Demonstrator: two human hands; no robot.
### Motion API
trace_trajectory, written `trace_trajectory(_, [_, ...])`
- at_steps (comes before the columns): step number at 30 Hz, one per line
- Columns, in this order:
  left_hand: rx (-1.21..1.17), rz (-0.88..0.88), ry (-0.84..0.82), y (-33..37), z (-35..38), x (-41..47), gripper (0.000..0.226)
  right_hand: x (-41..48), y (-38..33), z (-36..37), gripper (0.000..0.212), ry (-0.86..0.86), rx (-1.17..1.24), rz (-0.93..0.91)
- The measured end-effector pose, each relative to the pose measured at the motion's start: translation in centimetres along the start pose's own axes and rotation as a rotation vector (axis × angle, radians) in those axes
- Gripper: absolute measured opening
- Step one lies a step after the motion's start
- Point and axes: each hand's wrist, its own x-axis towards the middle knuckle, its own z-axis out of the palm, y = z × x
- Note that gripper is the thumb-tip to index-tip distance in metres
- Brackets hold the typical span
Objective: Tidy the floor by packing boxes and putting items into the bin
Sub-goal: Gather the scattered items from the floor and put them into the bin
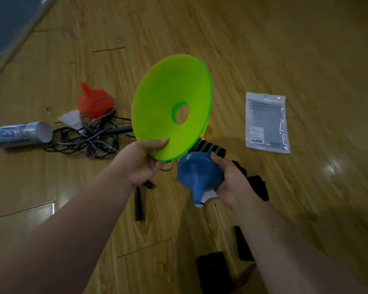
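Overhead, left hand (142, 164) pinching flat lime-green disc cone (168, 92), right hand (236, 181) gripping glossy blue plastic funnel (198, 172), wooden floor (263, 49)

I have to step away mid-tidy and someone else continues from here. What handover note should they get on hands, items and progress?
Left hand: grips the green disc cone by its rim, off the floor.
Right hand: holds the blue funnel.
On the floor: orange funnel, tangled cables, toothpaste box, sealed pouch, striped sock.
Done: nothing visibly packed; no bin in view.
Left: bin both held items, then the rest.
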Motion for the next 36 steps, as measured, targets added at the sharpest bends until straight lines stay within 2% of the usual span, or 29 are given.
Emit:
trace_trajectory(2, [0.077, -0.035, -0.074, -1.1, 2.0, 0.4, 0.030, -0.4, -0.4, -0.9, 0.082, 0.042, 0.012, 0.008])
trace_trajectory(5, [0.116, -0.074, -0.166, -2.4, 4.4, 1.2, 0.040, -0.7, -0.6, -3.1, 0.083, 0.108, 0.075, -0.012])
trace_trajectory(7, [0.134, -0.098, -0.194, -3.1, 5.4, 1.7, 0.040, -0.6, -0.6, -5.1, 0.067, 0.162, 0.094, -0.050])
trace_trajectory(9, [0.182, -0.095, -0.192, -3.8, 5.7, 2.3, 0.040, -0.6, -0.7, -6.9, 0.028, 0.217, 0.088, -0.094])
trace_trajectory(10, [0.217, -0.075, -0.168, -4.1, 5.7, 2.6, 0.041, -0.7, -0.8, -7.6, 0.018, 0.236, 0.070, -0.093])
trace_trajectory(11, [0.252, -0.051, -0.124, -4.3, 5.5, 3.0, 0.040, -0.8, -0.9, -8.1, 0.017, 0.254, 0.044, -0.080])
trace_trajectory(15, [0.186, -0.004, 0.078, -4.7, 4.1, 4.5, 0.031, -1.0, -0.8, -8.2, 0.042, 0.245, 0.032, -0.060])
trace_trajectory(19, [-0.025, 0.047, 0.160, -4.3, 3.1, 5.2, 0.026, -0.8, -1.0, -6.8, 0.072, 0.151, 0.083, -0.015])
trace_trajectory(22, [-0.130, 0.039, 0.199, -3.6, 2.4, 5.2, 0.018, -0.8, -1.0, -7.5, 0.069, 0.065, 0.082, 0.027])
trace_trajectory(24, [-0.151, 0.034, 0.226, -3.4, 1.8, 5.1, 0.018, -1.0, -0.4, -8.1, 0.077, 0.031, 0.012, 0.085])
trace_trajectory(27, [-0.112, 0.011, 0.241, -3.6, 1.1, 4.6, 0.019, -1.3, 0.7, -7.4, 0.089, -0.026, -0.236, 0.197])
trace_trajectory(30, [-0.085, 0.006, 0.227, -3.3, 1.0, 3.8, 0.019, -0.9, 1.9, -5.8, 0.089, -0.020, -0.386, 0.275])
trace_trajectory(34, [-0.127, 0.013, 0.176, -2.1, 1.8, 2.8, 0.018, -0.3, 2.7, -4.2, 0.058, -0.045, -0.488, 0.330])
trace_trajectory(36, [-0.124, -0.002, 0.157, -1.8, 2.4, 2.5, 0.018, -0.1, 3.0, -4.1, 0.054, -0.037, -0.502, 0.324])
